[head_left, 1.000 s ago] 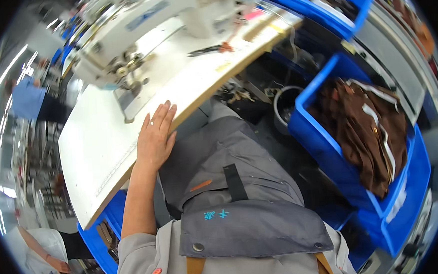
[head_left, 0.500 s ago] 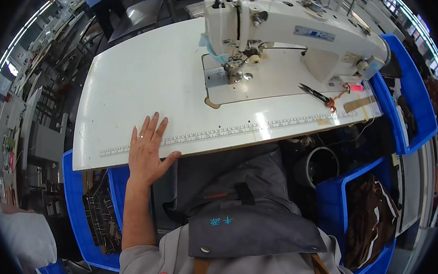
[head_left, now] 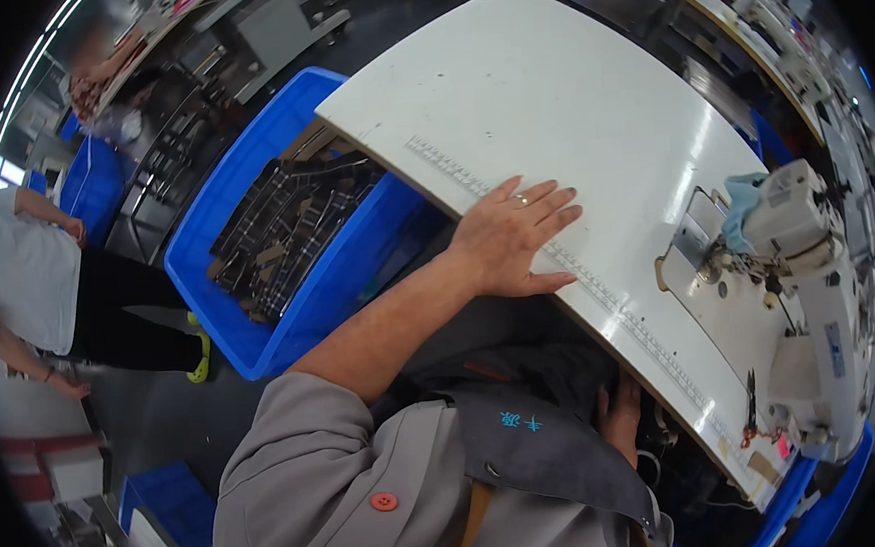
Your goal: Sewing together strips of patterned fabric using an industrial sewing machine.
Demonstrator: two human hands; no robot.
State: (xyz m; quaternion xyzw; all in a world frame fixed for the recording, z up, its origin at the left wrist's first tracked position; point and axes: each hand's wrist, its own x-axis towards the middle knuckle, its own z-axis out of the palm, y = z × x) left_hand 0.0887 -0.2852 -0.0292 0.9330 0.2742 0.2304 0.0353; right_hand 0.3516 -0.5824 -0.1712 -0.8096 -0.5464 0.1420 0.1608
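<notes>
My left hand (head_left: 515, 234) lies on the front edge of the white sewing table (head_left: 556, 86), palm down, fingers spread, a ring on one finger. Nothing is held in it. Under it runs a printed ruler strip (head_left: 626, 322). My right hand (head_left: 622, 418) shows in part beside the table's front edge, close to my dark apron (head_left: 548, 447). Its thumb stands apart from the fingers, some of which are hidden, and no object is visible in it. The white sewing machine (head_left: 811, 321) is at the right, with a light blue cloth (head_left: 742, 205) on its head.
Left of the table, a blue bin (head_left: 190, 238) holds dark plaid fabric pieces (head_left: 300, 232). A person (head_left: 21, 269) in a white top stands farther left. Black thread snips (head_left: 751, 405) lie near the machine. Another blue bin (head_left: 171, 505) sits at the lower left.
My view has swung left, so the machine now appears farther right and the plaid bin shows more fully. My left hand remains spread on the table edge. My right hand has come into view.
</notes>
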